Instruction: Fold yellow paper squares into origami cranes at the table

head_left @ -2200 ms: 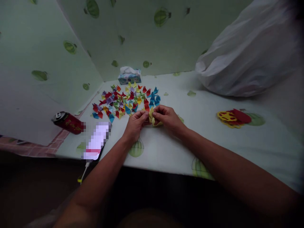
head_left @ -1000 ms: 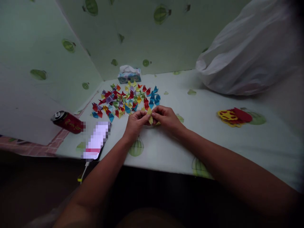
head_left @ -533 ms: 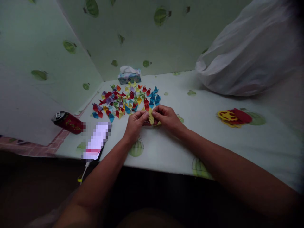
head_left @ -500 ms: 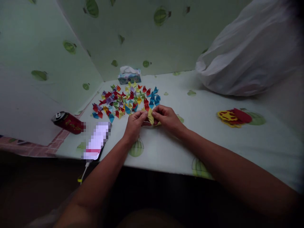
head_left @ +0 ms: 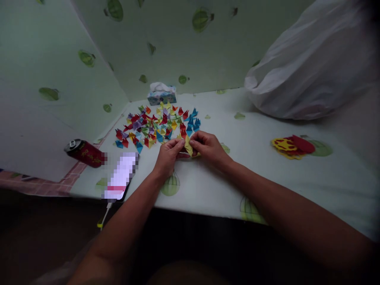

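– How are the hands posed?
– The left hand and right hand meet above the desk, forearms slanting in from the near side, fingers curled.
– And the grip?
– Both are pinched on a yellow folded paper, one at its left, one at its right.
– Which way does it point?
– Long axis near to far, a narrow tip facing near.
– Anything around?
– Colourful folded papers just beyond, mostly left; a can and phone left; a tissue box far. Fingers cover the paper's sides.
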Action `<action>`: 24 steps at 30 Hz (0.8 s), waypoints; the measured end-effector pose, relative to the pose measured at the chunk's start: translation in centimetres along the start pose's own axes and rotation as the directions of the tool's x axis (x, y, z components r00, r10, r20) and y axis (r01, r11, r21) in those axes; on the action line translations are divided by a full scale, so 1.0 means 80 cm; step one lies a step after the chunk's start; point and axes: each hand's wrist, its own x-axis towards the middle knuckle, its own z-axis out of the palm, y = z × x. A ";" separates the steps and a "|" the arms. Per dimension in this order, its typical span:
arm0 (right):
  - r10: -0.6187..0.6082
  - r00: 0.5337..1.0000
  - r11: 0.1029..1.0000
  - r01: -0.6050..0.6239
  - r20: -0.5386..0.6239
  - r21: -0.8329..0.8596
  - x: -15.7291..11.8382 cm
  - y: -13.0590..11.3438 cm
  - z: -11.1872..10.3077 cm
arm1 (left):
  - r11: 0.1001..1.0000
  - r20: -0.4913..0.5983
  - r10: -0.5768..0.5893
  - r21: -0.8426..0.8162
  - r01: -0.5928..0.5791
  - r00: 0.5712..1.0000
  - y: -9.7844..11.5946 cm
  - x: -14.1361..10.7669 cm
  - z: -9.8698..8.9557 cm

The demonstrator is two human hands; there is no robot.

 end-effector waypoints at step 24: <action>0.005 1.000 1.000 -0.005 0.006 0.006 -0.001 -0.002 0.001 | 1.000 -0.019 0.021 -0.012 -0.022 1.000 0.000 -0.002 0.000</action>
